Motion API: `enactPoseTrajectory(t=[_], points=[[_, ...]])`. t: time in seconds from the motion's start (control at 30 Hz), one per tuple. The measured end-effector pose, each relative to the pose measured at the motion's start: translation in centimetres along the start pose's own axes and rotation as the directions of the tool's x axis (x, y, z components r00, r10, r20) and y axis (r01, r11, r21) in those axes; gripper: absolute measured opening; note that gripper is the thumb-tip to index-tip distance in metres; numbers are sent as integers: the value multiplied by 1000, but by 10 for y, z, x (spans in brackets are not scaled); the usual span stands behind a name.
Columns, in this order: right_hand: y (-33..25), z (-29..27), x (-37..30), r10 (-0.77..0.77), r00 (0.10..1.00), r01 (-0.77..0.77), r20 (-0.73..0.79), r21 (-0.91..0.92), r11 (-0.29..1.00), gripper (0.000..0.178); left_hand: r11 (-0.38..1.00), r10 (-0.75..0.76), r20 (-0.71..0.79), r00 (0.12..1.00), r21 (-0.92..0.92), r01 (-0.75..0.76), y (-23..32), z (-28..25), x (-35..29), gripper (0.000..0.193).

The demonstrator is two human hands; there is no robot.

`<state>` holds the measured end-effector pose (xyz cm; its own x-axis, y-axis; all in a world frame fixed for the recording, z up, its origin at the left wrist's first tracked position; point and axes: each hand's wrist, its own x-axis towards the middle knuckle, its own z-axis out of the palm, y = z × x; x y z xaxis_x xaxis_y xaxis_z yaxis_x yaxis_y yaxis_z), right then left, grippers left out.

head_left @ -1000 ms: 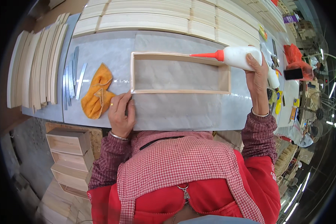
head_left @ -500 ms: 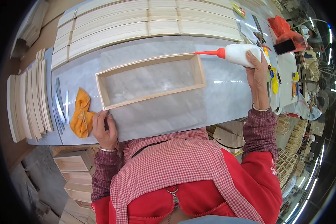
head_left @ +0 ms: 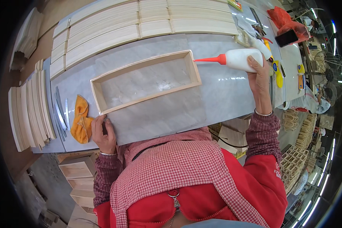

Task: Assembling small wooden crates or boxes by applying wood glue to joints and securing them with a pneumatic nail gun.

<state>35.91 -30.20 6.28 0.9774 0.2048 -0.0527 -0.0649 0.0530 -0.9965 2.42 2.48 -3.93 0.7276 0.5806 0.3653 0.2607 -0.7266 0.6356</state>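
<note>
- On my head feed, right hand (head_left: 259,74) is wrapped round a white squeeze bottle (head_left: 243,59): fingers closed, thumb on top.
- Bottle's held roughly level over the right part of the desk (head_left: 163,119), red nozzle (head_left: 211,59) pointing left.
- Nozzle tip is right at the frame's right end, near the far corner; can't tell if it touches.
- Left hand (head_left: 104,135) is half open, thumb apart from fingers, gripping nothing I can see. Fingertips at the frame's near left corner; looks like contact, can't confirm.
- Rectangular wooden frame (head_left: 195,70) lies mid-desk, slightly askew, right end farther off than left.
- Orange cloth (head_left: 81,123) just left of the left hand; metal strips (head_left: 60,108) left of that.
- Bundled boards (head_left: 152,22) along the far side.
- Dark phone (head_left: 287,38) at far right, by a red plastic bag (head_left: 281,19).
</note>
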Motion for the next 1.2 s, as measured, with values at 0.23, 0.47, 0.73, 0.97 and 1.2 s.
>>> enactPoseTrajectory(t=[0.23,0.47,0.73,0.97,1.2], points=[[-1,-17,-30,26,1000,-26,10,-23,999,43,1000,-14,12,1000,-2,14,1,0,0,22],[-7,-21,-56,17,1000,-18,-17,-40,999,44,1000,-8,-2,1000,-7,8,-4,1,-1,24],[1,65,-78,65,993,-73,98,84,994,47,998,-2,-46,999,-65,-1,-3,3,0,31],[8,179,-100,94,933,-80,346,-53,995,48,993,-77,-64,995,-93,71,-4,2,-5,34],[9,206,-105,85,909,-34,409,-131,991,46,994,-37,-84,996,-104,28,-9,3,-6,36]])
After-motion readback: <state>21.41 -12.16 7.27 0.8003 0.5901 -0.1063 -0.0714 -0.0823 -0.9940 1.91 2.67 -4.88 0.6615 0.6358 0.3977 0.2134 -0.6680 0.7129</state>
